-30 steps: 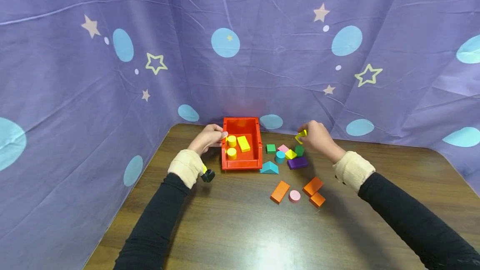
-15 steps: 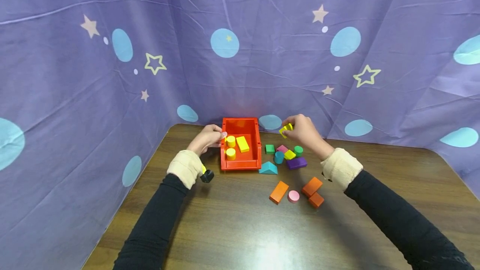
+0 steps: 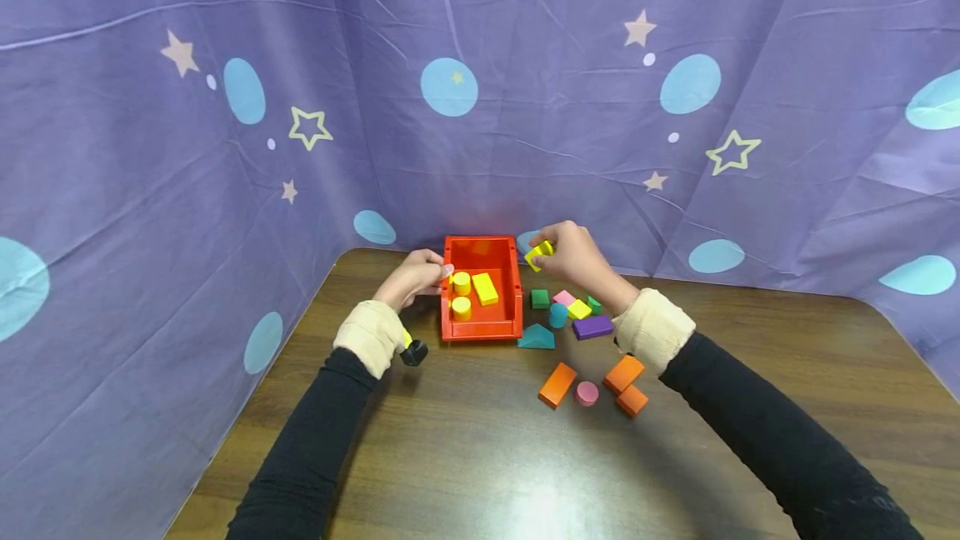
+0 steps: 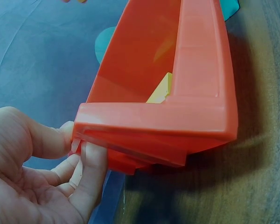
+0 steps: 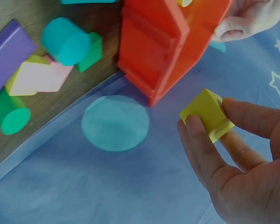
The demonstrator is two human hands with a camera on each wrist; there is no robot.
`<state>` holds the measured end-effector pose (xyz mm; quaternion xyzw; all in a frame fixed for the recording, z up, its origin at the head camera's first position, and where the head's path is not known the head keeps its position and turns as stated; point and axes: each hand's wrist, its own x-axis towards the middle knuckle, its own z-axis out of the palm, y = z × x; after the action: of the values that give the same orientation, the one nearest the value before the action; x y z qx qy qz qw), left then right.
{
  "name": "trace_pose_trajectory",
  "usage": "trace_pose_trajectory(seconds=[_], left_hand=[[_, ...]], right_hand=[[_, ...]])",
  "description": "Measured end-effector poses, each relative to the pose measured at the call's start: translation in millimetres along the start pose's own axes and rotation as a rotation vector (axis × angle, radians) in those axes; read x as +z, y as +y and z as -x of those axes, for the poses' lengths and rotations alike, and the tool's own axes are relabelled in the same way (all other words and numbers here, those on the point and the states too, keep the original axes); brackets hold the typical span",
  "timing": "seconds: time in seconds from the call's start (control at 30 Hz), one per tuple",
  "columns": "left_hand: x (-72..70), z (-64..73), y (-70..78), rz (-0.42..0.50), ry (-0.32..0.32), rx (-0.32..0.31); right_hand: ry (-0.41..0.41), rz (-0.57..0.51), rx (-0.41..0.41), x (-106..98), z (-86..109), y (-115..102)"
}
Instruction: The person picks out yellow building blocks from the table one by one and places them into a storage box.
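Note:
A red plastic bin (image 3: 482, 329) stands near the back of the table, holding two yellow cylinders (image 3: 461, 308) and a yellow rectangular block (image 3: 485, 288). My left hand (image 3: 414, 277) pinches the bin's left rim between thumb and fingers; in the left wrist view the fingers (image 4: 91, 175) curl under that edge. Just beyond the bin's right wall, raised above the table, my right hand (image 3: 576, 255) holds a yellow notched block (image 5: 203, 112) that looks like an arch. Its thumb and fingertips pinch the block from opposite sides.
Right of the bin lie a green block (image 3: 540, 299), a teal cylinder (image 3: 558, 316), a purple block (image 3: 592, 327) and a teal triangle (image 3: 536, 337). Nearer are orange blocks (image 3: 557, 386) and a pink disc (image 3: 587, 393). A purple curtain (image 3: 555, 148) hangs behind.
My right hand has moved left with the yellow arch block, from beyond the loose blocks to near the bin's right wall. The left hand and the bin stay in place.

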<state>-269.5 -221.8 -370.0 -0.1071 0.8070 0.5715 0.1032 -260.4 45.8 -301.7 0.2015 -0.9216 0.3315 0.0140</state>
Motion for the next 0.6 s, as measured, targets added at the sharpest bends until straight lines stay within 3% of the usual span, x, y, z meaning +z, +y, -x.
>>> trace_pose_trajectory(seconds=[0.6], left_hand=[[0.8, -2.6, -0.2, 0.017, 0.005, -0.007]], right_hand=[[-0.069, 0.016, -0.015, 17, -10.3, -26]])
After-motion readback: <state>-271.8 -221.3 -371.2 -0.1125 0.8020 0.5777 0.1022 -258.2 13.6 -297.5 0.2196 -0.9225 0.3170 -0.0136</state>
